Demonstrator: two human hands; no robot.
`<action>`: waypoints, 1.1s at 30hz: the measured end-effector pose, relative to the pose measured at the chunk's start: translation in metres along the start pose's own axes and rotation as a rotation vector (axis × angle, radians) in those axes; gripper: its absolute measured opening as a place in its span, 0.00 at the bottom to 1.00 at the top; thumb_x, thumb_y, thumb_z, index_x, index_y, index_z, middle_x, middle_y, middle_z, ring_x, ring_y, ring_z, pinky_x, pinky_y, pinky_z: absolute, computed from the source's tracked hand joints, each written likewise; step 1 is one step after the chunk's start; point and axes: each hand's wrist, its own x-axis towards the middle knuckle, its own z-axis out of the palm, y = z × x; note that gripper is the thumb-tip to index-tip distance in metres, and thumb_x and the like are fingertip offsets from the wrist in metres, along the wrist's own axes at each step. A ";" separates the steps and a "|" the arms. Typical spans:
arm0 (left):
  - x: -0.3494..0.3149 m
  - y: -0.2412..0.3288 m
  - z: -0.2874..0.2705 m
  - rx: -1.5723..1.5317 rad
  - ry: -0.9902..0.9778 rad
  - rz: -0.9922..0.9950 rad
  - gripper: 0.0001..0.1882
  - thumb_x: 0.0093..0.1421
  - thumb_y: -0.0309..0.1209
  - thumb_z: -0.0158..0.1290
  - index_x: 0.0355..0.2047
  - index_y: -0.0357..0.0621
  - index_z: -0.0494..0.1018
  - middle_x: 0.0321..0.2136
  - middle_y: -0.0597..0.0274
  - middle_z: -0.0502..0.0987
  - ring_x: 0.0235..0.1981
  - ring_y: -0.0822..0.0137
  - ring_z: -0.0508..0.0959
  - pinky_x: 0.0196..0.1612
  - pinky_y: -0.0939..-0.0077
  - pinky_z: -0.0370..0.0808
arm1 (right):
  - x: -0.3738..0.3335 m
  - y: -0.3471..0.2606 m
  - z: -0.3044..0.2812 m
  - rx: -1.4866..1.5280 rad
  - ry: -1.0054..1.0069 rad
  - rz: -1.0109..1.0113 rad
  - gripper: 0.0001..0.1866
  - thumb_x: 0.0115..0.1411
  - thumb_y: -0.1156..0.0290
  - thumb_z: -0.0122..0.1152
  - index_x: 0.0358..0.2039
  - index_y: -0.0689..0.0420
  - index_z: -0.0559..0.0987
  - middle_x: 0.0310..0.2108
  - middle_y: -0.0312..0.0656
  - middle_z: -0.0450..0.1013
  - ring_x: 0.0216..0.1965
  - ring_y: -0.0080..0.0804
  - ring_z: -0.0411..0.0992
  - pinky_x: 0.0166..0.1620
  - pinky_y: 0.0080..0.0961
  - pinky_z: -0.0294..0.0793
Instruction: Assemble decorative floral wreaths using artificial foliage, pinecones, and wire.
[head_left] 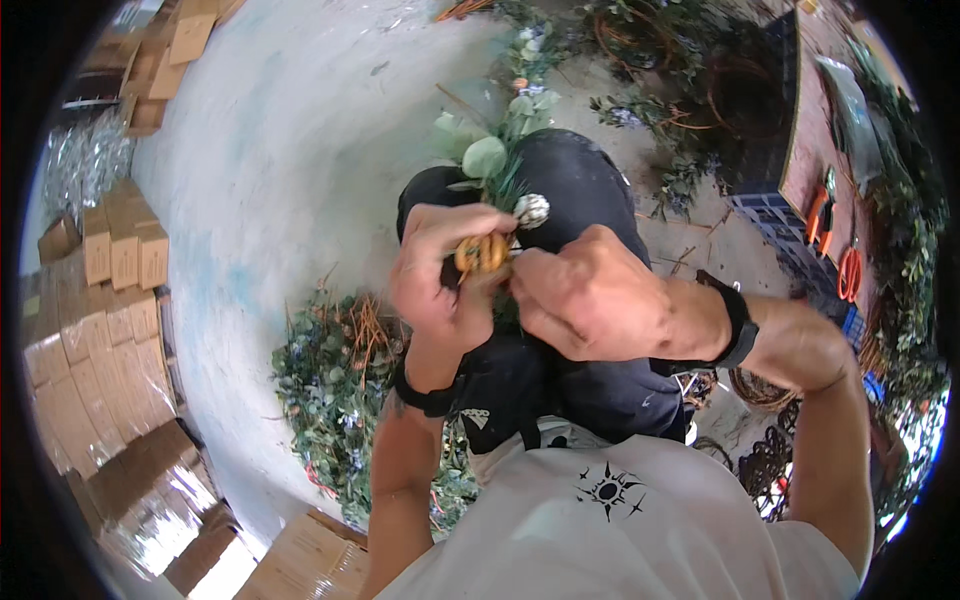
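Note:
My left hand (pixel 430 280) is closed around a small orange artificial pumpkin (pixel 481 254), its thumb and fingers curled about it above my lap. Right beside it, my right hand (pixel 595 300) is closed in a pinch, its fingertips close to the pumpkin. Whatever those fingertips grip is hidden. Just beyond the hands, a whitish pinecone-like ball (pixel 532 210) rests by my knee. An artificial greenery garland (pixel 485 157) with broad pale leaves runs from between my knees onto the floor ahead, carrying small blue and orange bits.
To the left, cardboard boxes (pixel 100 350) are stacked high. A heap of greenery (pixel 335 390) lies on the floor by my left side. At the right, orange-handled pruners (pixel 822 215) and red-handled scissors (pixel 849 274) lie on a board beside a dark crate (pixel 765 100) and more foliage.

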 end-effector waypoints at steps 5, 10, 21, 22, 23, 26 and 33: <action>0.003 0.012 -0.008 0.037 -0.082 -0.070 0.12 0.61 0.29 0.61 0.45 0.39 0.79 0.42 0.57 0.85 0.40 0.56 0.80 0.48 0.66 0.76 | -0.005 -0.022 -0.004 -0.058 -0.031 0.157 0.09 0.60 0.73 0.63 0.30 0.59 0.71 0.19 0.47 0.73 0.21 0.53 0.76 0.24 0.44 0.74; 0.019 0.003 -0.018 0.066 -0.265 0.064 0.18 0.50 0.21 0.59 0.43 0.42 0.81 0.41 0.63 0.85 0.41 0.57 0.78 0.46 0.66 0.76 | -0.005 -0.021 -0.007 -0.130 -0.081 0.113 0.07 0.59 0.75 0.64 0.31 0.60 0.72 0.18 0.47 0.72 0.22 0.54 0.76 0.24 0.45 0.74; 0.003 0.008 -0.006 -0.013 -0.082 -0.132 0.16 0.53 0.27 0.66 0.43 0.43 0.83 0.41 0.61 0.84 0.40 0.59 0.79 0.42 0.67 0.77 | 0.015 -0.080 -0.032 -0.731 -0.391 0.059 0.08 0.58 0.76 0.62 0.27 0.59 0.70 0.16 0.43 0.72 0.17 0.45 0.76 0.19 0.40 0.74; 0.003 0.007 -0.003 -0.021 -0.069 -0.125 0.16 0.53 0.27 0.66 0.43 0.43 0.83 0.41 0.61 0.84 0.40 0.59 0.79 0.42 0.67 0.77 | 0.019 -0.090 -0.036 -0.816 -0.506 0.015 0.08 0.57 0.75 0.62 0.27 0.59 0.71 0.16 0.41 0.73 0.16 0.42 0.76 0.18 0.38 0.74; 0.003 0.005 0.000 -0.038 -0.040 -0.099 0.16 0.53 0.28 0.67 0.43 0.42 0.83 0.43 0.59 0.84 0.42 0.60 0.80 0.41 0.68 0.78 | 0.030 -0.104 -0.034 -0.906 -0.644 -0.067 0.06 0.54 0.73 0.61 0.24 0.58 0.73 0.15 0.38 0.72 0.17 0.38 0.77 0.18 0.35 0.74; 0.000 0.004 0.000 -0.076 0.050 -0.031 0.15 0.52 0.27 0.67 0.42 0.42 0.82 0.40 0.58 0.84 0.41 0.58 0.80 0.43 0.66 0.77 | 0.081 -0.117 -0.035 -0.961 -0.805 -0.304 0.06 0.54 0.72 0.62 0.22 0.56 0.77 0.17 0.40 0.74 0.21 0.42 0.79 0.23 0.36 0.76; -0.008 0.020 -0.003 -0.436 -0.022 -0.460 0.12 0.57 0.22 0.68 0.42 0.37 0.82 0.35 0.59 0.84 0.27 0.70 0.83 0.31 0.74 0.79 | 0.174 -0.068 -0.039 -0.874 -1.077 -0.335 0.13 0.56 0.62 0.62 0.29 0.61 0.82 0.25 0.47 0.78 0.32 0.52 0.78 0.35 0.42 0.74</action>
